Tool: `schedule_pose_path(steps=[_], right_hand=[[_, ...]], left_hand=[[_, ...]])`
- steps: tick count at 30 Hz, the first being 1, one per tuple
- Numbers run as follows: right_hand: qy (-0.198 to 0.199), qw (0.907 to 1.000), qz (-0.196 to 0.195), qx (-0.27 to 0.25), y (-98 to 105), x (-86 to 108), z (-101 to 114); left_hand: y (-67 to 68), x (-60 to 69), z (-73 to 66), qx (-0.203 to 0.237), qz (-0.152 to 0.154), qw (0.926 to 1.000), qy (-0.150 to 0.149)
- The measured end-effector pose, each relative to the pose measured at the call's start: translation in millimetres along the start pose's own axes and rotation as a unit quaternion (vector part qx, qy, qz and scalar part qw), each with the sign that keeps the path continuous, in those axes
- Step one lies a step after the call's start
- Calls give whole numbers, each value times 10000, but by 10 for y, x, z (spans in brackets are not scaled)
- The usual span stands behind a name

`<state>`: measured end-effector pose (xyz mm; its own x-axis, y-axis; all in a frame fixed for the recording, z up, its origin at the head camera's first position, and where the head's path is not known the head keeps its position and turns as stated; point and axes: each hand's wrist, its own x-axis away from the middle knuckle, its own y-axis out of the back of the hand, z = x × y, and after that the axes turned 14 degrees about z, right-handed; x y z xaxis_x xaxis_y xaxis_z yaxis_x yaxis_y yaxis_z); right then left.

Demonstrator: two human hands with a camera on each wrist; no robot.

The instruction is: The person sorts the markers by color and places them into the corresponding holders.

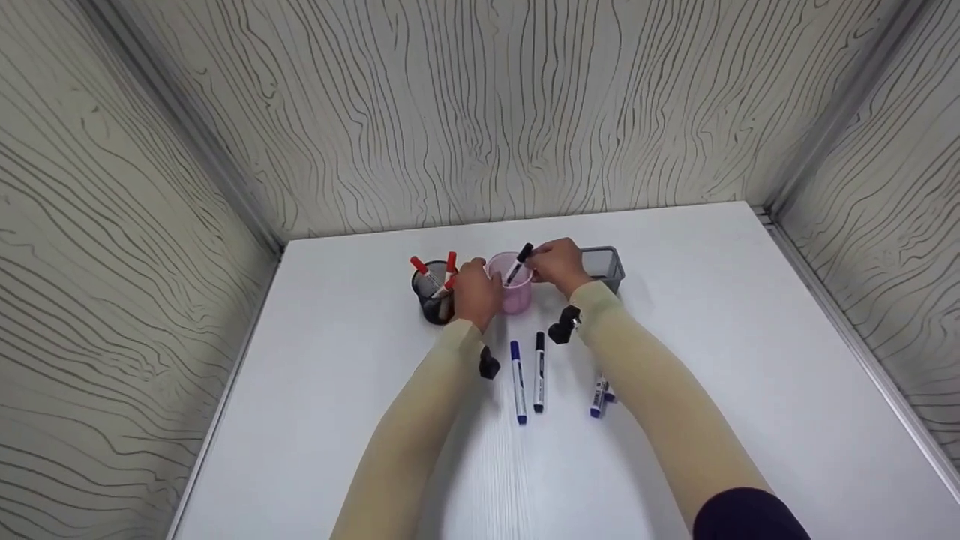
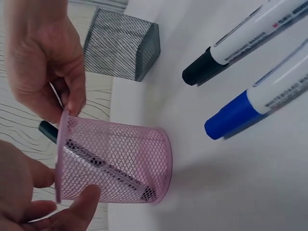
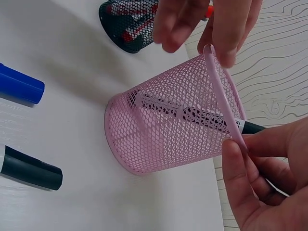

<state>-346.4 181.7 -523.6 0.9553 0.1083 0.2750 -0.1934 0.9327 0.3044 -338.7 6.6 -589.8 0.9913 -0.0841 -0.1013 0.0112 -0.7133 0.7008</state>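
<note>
The pink cup (image 1: 516, 302) stands near the middle of the desk's (image 1: 315, 375) far edge, a black-capped marker (image 1: 525, 253) leaning inside. The right hand (image 1: 559, 264) pinches its rim between thumb and finger; the left hand (image 1: 478, 294) is partly open about the opposite side, and whether it grips the rim I cannot tell. Left of the cup is a black cup (image 1: 431, 311) of red-capped markers (image 1: 451, 259); right, a grey basket (image 1: 613, 281). More markers (image 1: 518, 382) lie toward the near edge.

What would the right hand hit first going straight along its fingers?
The pink mesh cup, whose rim the right hand pinches; the black-capped marker leaning inside looks next, though depth is unclear.
</note>
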Motion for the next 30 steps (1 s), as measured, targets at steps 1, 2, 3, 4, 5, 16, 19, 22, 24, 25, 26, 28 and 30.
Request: schedule_pose_path(steps=[1,2,3,4,5,16,19,22,24,25,26,28,30], right_hand=[[12,10000,11,10,-1,8,-14],[17,10000,28,50,-2,19,-28],[43,9999,25,133,-3,41,-39],[88,9997,20,240,0,75,-42],[149,9993,10,346,4,119,-38],[40,9972,318,678,330,889,15],[-258,9978,524,310,417,1021,-140],[-565,9965,594,157,468,1130,-323],[-808,9948,601,135,476,1197,-439],[-907,9940,600,126,474,1222,-495],[-988,9932,607,128,468,1246,-550],[-1140,9915,616,152,437,1290,-648],[-1265,9897,647,175,391,1321,-729]], left_hand=[[16,9,-71,-11,23,9999,162],[11,-2,-101,-6,62,9996,274],[11,-5,-130,17,96,9992,385],[-21,-34,-117,-4,88,9989,463],[-7,-24,-150,10,123,9982,579],[159,51,-441,-216,556,9924,1081],[33,-33,-305,-188,508,9933,1018],[14,-41,-289,-107,461,9941,981],[24,-42,-292,-91,468,9941,978],[73,-2,-360,-95,496,9935,1022],[126,33,-429,-83,551,9924,1094],[125,32,-438,-108,586,9916,1144],[121,37,-441,-83,614,9912,1172]])
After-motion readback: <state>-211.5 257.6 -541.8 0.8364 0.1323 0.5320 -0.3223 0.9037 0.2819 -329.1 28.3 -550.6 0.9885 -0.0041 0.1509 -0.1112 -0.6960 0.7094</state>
